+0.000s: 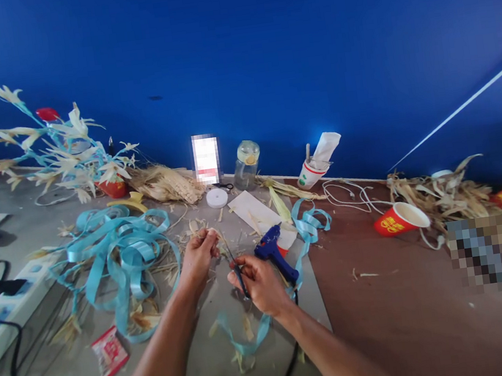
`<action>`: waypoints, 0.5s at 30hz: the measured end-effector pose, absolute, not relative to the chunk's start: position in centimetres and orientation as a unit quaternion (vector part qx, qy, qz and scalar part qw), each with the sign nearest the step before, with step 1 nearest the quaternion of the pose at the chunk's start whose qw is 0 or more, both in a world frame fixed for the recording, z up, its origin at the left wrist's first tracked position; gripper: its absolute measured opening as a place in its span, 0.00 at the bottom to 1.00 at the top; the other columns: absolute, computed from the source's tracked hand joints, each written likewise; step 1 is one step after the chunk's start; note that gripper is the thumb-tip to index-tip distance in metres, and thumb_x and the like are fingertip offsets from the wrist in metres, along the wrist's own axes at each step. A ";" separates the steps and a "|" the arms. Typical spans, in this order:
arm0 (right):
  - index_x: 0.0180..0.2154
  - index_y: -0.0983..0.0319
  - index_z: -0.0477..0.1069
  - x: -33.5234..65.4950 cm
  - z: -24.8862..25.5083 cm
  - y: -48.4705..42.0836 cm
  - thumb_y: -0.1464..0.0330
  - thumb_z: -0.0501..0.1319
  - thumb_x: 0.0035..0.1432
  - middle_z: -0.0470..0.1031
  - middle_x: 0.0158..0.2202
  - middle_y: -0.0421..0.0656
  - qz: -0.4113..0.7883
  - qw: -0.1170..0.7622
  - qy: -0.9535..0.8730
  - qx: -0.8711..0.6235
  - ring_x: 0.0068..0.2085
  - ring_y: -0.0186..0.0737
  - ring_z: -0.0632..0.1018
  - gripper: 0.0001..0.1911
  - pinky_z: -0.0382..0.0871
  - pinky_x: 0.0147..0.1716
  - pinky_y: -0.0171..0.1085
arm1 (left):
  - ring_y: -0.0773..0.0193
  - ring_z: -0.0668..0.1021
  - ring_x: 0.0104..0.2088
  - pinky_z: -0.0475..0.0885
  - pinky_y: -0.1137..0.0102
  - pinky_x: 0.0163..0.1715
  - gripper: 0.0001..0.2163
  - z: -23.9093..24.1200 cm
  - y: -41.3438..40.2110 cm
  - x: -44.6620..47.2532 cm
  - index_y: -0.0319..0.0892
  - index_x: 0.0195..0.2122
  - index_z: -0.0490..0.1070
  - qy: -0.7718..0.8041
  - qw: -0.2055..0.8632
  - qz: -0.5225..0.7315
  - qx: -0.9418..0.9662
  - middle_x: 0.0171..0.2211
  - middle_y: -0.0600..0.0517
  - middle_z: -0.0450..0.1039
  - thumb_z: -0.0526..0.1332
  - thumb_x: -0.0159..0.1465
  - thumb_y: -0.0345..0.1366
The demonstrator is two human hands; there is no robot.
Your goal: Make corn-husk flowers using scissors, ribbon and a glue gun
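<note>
My right hand (260, 282) grips dark-handled scissors (239, 274), their thin blades pointing up and left. Just beside the blades, my left hand (200, 253) is closed in a pinch on a thin piece of pale corn husk (220, 236); most of that piece is hidden by the fingers. A blue hot glue gun (276, 255) lies right of my right hand. Below the hands, a short length of light blue ribbon (248, 344) curls on the table. A large tangle of the same ribbon (125, 254) spreads out left of my left hand.
Husk flowers on blue stems (64, 144) stand at back left, near a power strip (17, 311). Along the wall are a lit phone screen (206, 158), a glass jar (246, 167) and a paper cup (311, 174). A red cup (400, 218) lies tipped at right.
</note>
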State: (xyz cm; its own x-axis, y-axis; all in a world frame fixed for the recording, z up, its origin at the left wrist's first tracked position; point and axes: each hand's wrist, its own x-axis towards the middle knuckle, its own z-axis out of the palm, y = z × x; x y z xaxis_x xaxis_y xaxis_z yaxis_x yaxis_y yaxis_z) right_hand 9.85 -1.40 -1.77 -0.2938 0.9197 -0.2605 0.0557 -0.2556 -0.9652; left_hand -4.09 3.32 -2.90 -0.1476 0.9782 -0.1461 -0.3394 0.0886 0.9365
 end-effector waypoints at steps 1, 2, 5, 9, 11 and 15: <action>0.34 0.64 0.69 9.8 -1.8 -1.4 0.62 0.63 0.47 0.58 0.16 0.31 0.625 0.345 -0.505 -0.485 0.19 0.27 0.59 0.14 0.52 0.19 0.29 | 0.75 0.59 0.16 0.57 0.76 0.18 0.15 -2.9 3.3 -4.1 0.40 0.21 0.61 0.479 0.561 0.586 0.335 0.17 0.60 0.54 0.63 0.53 0.44; 0.35 0.64 0.69 9.8 -1.9 -1.4 0.62 0.63 0.47 0.59 0.16 0.31 0.623 0.345 -0.506 -0.486 0.19 0.27 0.59 0.14 0.52 0.19 0.29 | 0.75 0.59 0.16 0.57 0.76 0.18 0.15 -2.9 3.3 -4.2 0.40 0.20 0.61 0.479 0.561 0.586 0.336 0.17 0.60 0.54 0.63 0.53 0.44; 0.34 0.63 0.69 9.8 -1.9 -1.5 0.61 0.62 0.48 0.60 0.17 0.32 0.617 0.343 -0.513 -0.489 0.18 0.27 0.60 0.14 0.53 0.19 0.29 | 0.75 0.59 0.16 0.57 0.76 0.18 0.15 -2.8 3.4 -4.2 0.41 0.20 0.60 0.479 0.560 0.587 0.336 0.16 0.60 0.54 0.63 0.53 0.44; 0.34 0.63 0.70 9.8 -1.8 -1.5 0.61 0.62 0.48 0.61 0.17 0.32 0.603 0.335 -0.528 -0.495 0.18 0.28 0.62 0.14 0.55 0.19 0.29 | 0.75 0.59 0.16 0.58 0.76 0.18 0.15 -2.9 3.3 -4.3 0.41 0.20 0.61 0.486 0.559 0.586 0.328 0.16 0.60 0.54 0.63 0.53 0.44; 0.34 0.63 0.70 9.8 -1.9 -1.5 0.61 0.62 0.48 0.62 0.16 0.32 0.587 0.330 -0.544 -0.501 0.18 0.28 0.62 0.13 0.56 0.20 0.29 | 0.75 0.59 0.16 0.58 0.76 0.19 0.15 -3.0 3.3 -4.4 0.41 0.20 0.61 0.489 0.560 0.586 0.323 0.16 0.60 0.54 0.64 0.52 0.44; 0.35 0.64 0.71 10.1 -2.1 -1.1 0.60 0.60 0.50 0.65 0.17 0.34 0.557 0.325 -0.559 -0.521 0.19 0.30 0.65 0.14 0.58 0.20 0.30 | 0.75 0.60 0.17 0.58 0.76 0.20 0.14 -2.9 3.2 -4.3 0.40 0.21 0.62 0.490 0.560 0.588 0.317 0.17 0.60 0.56 0.64 0.52 0.43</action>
State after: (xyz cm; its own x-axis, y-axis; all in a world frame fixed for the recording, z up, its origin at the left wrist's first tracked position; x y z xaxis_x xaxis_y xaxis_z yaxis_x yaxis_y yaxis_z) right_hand 10.12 -1.08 -2.06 -0.2455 0.9449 -0.2165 0.2214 -0.1627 -0.9615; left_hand -4.33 3.23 -2.94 -0.1717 0.9693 -0.1761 -0.3482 0.1075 0.9312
